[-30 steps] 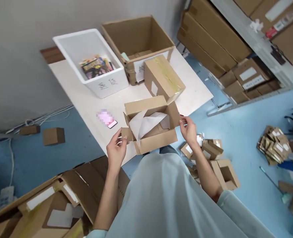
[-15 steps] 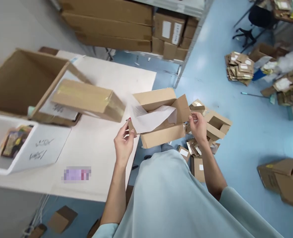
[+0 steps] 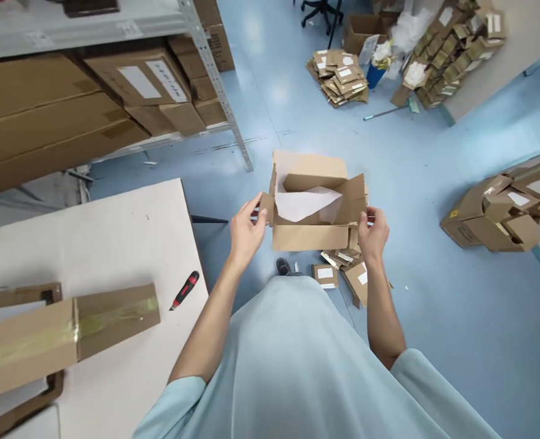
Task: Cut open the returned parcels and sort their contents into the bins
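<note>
I hold an open cardboard box in the air above the blue floor, clear of the table. White paper lies inside it and its flaps stand up. My left hand is closed on the box's left end flap. At the right end, my right hand is closed on the flap there. Small cardboard boxes lie on the floor right below the held box.
A white table stands at the left with a red and black utility knife and a taped cardboard box on it. Metal shelving holds large cartons. Piles of flattened boxes and a carton heap lie on the floor.
My view and body have turned right, away from the table. The open box came off the table edge with both hands and is now held over the floor.
</note>
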The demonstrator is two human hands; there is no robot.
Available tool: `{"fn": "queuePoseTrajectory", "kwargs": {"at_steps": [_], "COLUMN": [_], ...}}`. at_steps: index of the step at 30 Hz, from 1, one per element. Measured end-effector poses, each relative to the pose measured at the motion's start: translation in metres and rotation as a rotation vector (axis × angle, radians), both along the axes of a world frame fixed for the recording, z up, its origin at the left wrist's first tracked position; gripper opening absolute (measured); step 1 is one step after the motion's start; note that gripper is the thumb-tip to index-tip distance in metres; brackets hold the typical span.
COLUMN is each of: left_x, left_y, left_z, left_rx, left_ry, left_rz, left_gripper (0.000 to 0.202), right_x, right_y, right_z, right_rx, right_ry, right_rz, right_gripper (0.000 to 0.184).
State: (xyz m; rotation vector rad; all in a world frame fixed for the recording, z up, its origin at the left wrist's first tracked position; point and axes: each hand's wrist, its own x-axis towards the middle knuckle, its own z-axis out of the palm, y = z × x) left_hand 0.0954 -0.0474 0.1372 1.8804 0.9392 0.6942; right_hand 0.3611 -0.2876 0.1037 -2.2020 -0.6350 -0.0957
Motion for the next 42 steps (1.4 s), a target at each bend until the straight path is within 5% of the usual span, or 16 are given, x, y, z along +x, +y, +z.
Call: {"fn": "queuePoseTrajectory", "kwargs": {"at_steps": [7,11,16,22,27,32,42], "left_x": [0.15,0.163,0.094,-0.022,-0.119,-0.208,-0.335], "left_y": [0.006,0.007,0.022,0.021,-0.015,-0.067,-0.141], "left_z": [0.001,-0.004,-0.029,-0.058,-0.073,-0.072,-0.066], "left_rx": [-0.064,-0.089,-0.184,-0.359,-0.485,-0.507,-0.381], "left_ry": [-0.078,0.037,0.179,0.178,0.067,-0.055,-0.174], "left_rz": [-0.397,-0.592,-0.521,-0.165,0.25,0.662,1.294], "left_gripper": [0.061,0.062,0.052,0.047,0.049,0.062,0.065], "right_x": [0.087,0.095,0.057,-0.008,-0.069,-0.15,-0.326], "right_y": [-0.025,-0.021,0.03,0.128,0.207,0.267,0.307], "right_z": [0.027,0.025,-0.011,-0.041,-0.048,-0.052,-0.046], "right_rx": [-0.038,-0.127,-0.227,-0.395,-0.421,-0.413,-0.393], "right_ry": [-0.18,-0.223,-0.065,0.061,0.024,-0.036,-0.073], "right_rz": [-0.281,-0.315,-0.046,0.444,0.855,1.194,1.594], "right_gripper": [0.027,0.029,0.034,0.037,0.036,0.038,0.04]}}
